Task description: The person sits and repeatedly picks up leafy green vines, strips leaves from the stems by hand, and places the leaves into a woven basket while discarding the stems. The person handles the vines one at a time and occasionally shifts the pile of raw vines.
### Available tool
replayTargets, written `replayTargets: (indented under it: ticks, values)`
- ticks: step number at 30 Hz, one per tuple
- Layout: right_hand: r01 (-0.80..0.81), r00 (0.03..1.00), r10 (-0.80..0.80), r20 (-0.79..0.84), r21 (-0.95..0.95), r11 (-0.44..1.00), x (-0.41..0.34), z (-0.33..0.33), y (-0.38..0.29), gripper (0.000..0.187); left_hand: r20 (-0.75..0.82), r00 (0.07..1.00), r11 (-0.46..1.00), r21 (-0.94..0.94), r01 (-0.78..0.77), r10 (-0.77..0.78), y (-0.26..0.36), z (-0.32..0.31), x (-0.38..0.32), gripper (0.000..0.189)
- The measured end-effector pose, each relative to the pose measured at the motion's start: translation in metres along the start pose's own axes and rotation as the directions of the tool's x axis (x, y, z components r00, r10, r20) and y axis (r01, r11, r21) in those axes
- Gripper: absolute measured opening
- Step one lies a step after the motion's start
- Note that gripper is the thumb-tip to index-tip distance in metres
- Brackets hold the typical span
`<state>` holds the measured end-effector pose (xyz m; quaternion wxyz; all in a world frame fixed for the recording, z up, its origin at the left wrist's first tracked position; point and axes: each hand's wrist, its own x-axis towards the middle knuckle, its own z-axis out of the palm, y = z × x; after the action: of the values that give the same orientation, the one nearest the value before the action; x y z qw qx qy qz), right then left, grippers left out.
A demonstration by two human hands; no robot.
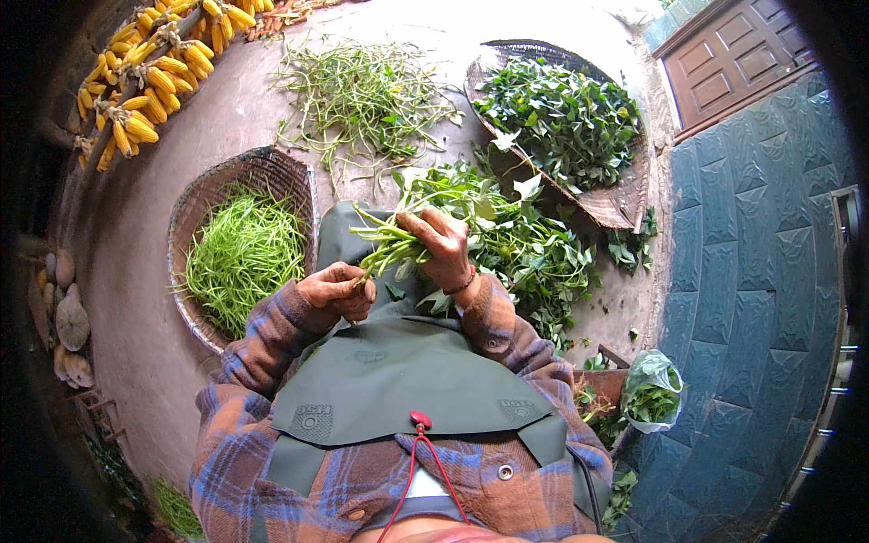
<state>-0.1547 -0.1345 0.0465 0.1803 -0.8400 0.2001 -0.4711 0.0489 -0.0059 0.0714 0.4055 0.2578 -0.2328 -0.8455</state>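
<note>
My right hand [441, 248] grips a bunch of green leafy stems [387, 239] above my lap, their cut ends pointing left. At the lower end of that bunch, my left hand [338, 290] pinches a stem between thumb and fingers. A dark green waterproof apron [407, 380] covers my chest and lap below both hands. Beside my right hand, a heap of leafy vines [536, 258] lies on the floor. To my left stands a woven basket [182, 224] holding thin, bright green stripped stems [244, 265].
Ahead lies a loose pile of vines [366, 102]. A tilted woven basket [628, 214] holds dark leaves [563, 122] at right. Corn cobs [156, 81] hang at upper left, above pumpkins [72, 322]. A plastic bag of greens [652, 394] stands by the blue tiled wall [740, 271].
</note>
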Motion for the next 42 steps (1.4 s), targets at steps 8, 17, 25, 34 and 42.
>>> replayTargets:
  ticks: [8,17,25,34,42]
  values:
    - [0.075,0.997,-0.075,0.004,-0.057,0.996,-0.004,-0.018,-0.002,0.036,0.043,0.999,0.999,0.047,0.002,-0.004,0.010,-0.062,0.008,0.067]
    - [0.202,0.972,-0.179,0.151,-0.154,0.967,-0.005,-0.025,-0.025,0.039,-0.225,0.974,0.997,0.070,0.045,-0.028,0.021,-0.040,0.071,0.031]
    - [0.221,0.970,-0.187,0.158,-0.233,0.947,-0.010,-0.038,-0.027,0.037,-0.235,0.969,0.994,0.056,0.095,-0.079,0.021,-0.012,0.085,0.024]
    - [-0.053,0.942,0.135,0.308,-0.261,0.964,-0.022,-0.065,-0.045,0.025,-0.411,0.885,0.973,0.032,-0.228,0.221,0.028,0.001,0.069,0.024]
    - [-0.372,0.813,0.314,0.490,0.022,0.928,-0.033,-0.083,-0.070,0.029,-0.469,0.781,0.908,0.140,-0.396,0.413,0.042,-0.078,0.070,0.012]
